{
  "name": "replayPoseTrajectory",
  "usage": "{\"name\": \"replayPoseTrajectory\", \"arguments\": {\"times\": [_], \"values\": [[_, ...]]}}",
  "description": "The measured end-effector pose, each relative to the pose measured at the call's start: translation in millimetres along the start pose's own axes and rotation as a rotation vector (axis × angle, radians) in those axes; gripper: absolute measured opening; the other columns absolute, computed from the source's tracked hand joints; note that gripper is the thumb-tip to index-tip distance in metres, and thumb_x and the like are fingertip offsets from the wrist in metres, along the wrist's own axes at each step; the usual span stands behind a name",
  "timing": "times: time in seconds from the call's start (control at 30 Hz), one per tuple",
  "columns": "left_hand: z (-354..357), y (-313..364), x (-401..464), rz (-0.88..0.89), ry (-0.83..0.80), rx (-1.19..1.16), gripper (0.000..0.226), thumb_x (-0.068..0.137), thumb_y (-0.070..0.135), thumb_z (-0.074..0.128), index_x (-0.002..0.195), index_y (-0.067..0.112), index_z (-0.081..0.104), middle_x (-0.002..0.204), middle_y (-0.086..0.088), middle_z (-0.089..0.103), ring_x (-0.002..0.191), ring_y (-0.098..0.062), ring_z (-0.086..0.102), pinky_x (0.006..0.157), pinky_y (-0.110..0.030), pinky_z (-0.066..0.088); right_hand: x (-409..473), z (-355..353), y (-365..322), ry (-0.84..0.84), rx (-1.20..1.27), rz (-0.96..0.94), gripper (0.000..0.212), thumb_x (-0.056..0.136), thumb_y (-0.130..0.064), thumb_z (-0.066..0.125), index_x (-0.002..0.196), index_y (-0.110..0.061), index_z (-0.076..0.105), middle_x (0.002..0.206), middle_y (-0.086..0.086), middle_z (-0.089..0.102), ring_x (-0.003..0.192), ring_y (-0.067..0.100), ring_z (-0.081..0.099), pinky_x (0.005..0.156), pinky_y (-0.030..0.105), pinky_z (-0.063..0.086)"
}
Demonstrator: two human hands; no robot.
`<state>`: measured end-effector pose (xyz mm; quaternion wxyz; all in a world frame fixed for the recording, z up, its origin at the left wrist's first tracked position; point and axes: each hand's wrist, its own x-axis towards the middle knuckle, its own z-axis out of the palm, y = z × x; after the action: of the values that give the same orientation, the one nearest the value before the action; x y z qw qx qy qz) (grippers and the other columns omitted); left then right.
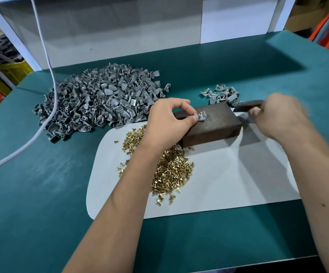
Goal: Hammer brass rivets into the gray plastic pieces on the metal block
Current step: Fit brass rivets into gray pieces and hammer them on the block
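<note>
Green table (41,194) holds a metal block (214,123). On it, the left hand (167,123) pinches a gray piece (201,116) so its brass rivet (200,114) stands up. At 3 o'clock, the right hand (278,115) grips a hammer (246,106), ready to hit.

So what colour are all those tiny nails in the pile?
Shiny gold brass rivets, seen from the head view.
</note>
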<state>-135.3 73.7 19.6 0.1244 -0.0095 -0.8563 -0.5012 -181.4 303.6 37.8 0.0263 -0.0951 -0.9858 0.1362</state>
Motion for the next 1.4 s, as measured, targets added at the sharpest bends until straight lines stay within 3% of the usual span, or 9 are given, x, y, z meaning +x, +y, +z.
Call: {"name": "replayPoseTrajectory", "arguments": {"times": [0.23, 0.37, 0.5, 0.67, 0.83, 1.0, 1.13, 1.3, 1.4], "values": [[1.9, -0.9, 0.7, -0.035, -0.012, -0.043, 0.014, 0.08, 0.015, 0.083, 0.072, 0.025, 0.076, 0.105, 0.004, 0.076, 0.11, 0.006, 0.065, 0.109, -0.034, 0.047, -16.2, -30.9, -22.2, 0.092, 0.441, -0.319, 0.038, 0.096, -0.037, 0.062, 0.077, -0.004, 0.064, 0.074, 0.024, 0.067, 0.071, 0.042, 0.06, 0.061, 0.043, 0.051], [1.9, -1.2, 1.5, -0.038, -0.033, -0.053, 0.012, 0.081, 0.012, 0.082, 0.075, 0.021, 0.077, 0.096, 0.006, 0.076, 0.11, 0.006, 0.066, 0.107, -0.036, 0.05, -33.9, -35.7, -40.7, 0.055, 0.391, -0.473, 0.044, 0.1, -0.036, 0.059, 0.063, -0.013, 0.061, 0.059, 0.006, 0.065, 0.052, 0.014, 0.056, 0.052, 0.022, 0.044], [1.2, -0.3, 1.2, -0.052, -0.033, -0.047, 0.009, 0.082, 0.013, 0.083, 0.077, 0.019, 0.078, 0.094, 0.006, 0.077, 0.11, 0.003, 0.067, 0.106, -0.034, 0.051, -38.0, -36.4, -49.0, -0.025, 0.261, -0.487, 0.042, 0.106, -0.038, 0.05, 0.08, -0.009, 0.066, 0.07, 0.014, 0.063, 0.067, 0.034, 0.059, 0.057, 0.036, 0.042], [1.6, -2.4, 3.8, -0.064, -0.026, -0.027, 0.007, 0.082, 0.017, 0.085, 0.079, 0.021, 0.08, 0.091, 0.012, 0.075, 0.102, -0.001, 0.069, 0.094, -0.021, 0.052, -43.4, -44.8, -49.8, 0.185, 0.383, -0.525, 0.041, 0.106, -0.04, 0.048, 0.08, -0.011, 0.063, 0.071, 0.011, 0.063, 0.066, 0.034, 0.056, 0.053, 0.035, 0.038], [2.7, -2.3, 3.6, -0.045, -0.01, -0.031, 0.006, 0.082, 0.012, 0.084, 0.081, 0.017, 0.08, 0.084, 0.009, 0.077, 0.095, 0.0, 0.071, 0.079, -0.005, 0.048, -45.5, -29.6, -56.9, -0.071, 0.08, -0.503, 0.044, 0.106, -0.042, 0.047, 0.068, -0.02, 0.04, 0.083, 0.015, 0.059, 0.082, 0.041, 0.056, 0.07, 0.039, 0.042], [2.6, -4.3, 5.0, -0.058, -0.005, -0.028, 0.013, 0.081, 0.016, 0.086, 0.075, 0.025, 0.078, 0.088, 0.009, 0.076, 0.099, -0.001, 0.07, 0.08, -0.01, 0.051, -43.7, -38.7, -54.5, 0.205, 0.295, -0.492, 0.041, 0.105, -0.042, 0.048, 0.072, -0.019, 0.047, 0.067, 0.01, 0.051, 0.063, 0.034, 0.045, 0.064, 0.033, 0.035], [2.2, -3.2, 4.4, -0.058, -0.006, -0.038, 0.008, 0.081, 0.012, 0.085, 0.08, 0.018, 0.08, 0.087, 0.009, 0.076, 0.097, 0.004, 0.069, 0.086, -0.012, 0.051, -44.0, -31.2, -59.7, -0.102, 0.033, -0.47, 0.046, 0.106, -0.042, 0.046, 0.067, -0.018, 0.041, 0.078, 0.012, 0.055, 0.078, 0.038, 0.051, 0.069, 0.038, 0.04], [1.0, -1.5, 3.6, -0.044, -0.023, -0.029, 0.017, 0.081, 0.013, 0.085, 0.073, 0.026, 0.076, 0.091, 0.004, 0.077, 0.107, -0.001, 0.068, 0.096, -0.021, 0.05, -42.3, -37.9, -61.3, 0.205, 0.248, -0.505, 0.037, 0.104, -0.046, 0.044, 0.082, -0.019, 0.056, 0.072, 0.009, 0.052, 0.067, 0.034, 0.045, 0.066, 0.035, 0.037], [0.8, -0.6, 3.7, -0.053, -0.012, -0.044, 0.009, 0.081, 0.012, 0.085, 0.079, 0.019, 0.079, 0.089, 0.003, 0.077, 0.1, -0.005, 0.07, 0.084, -0.009, 0.05, -43.1, -24.7, -63.5, -0.003, 0.079, -0.501, 0.04, 0.107, -0.041, 0.043, 0.077, -0.016, 0.051, 0.084, 0.015, 0.056, 0.075, 0.035, 0.045, 0.069, 0.036, 0.036]]}}
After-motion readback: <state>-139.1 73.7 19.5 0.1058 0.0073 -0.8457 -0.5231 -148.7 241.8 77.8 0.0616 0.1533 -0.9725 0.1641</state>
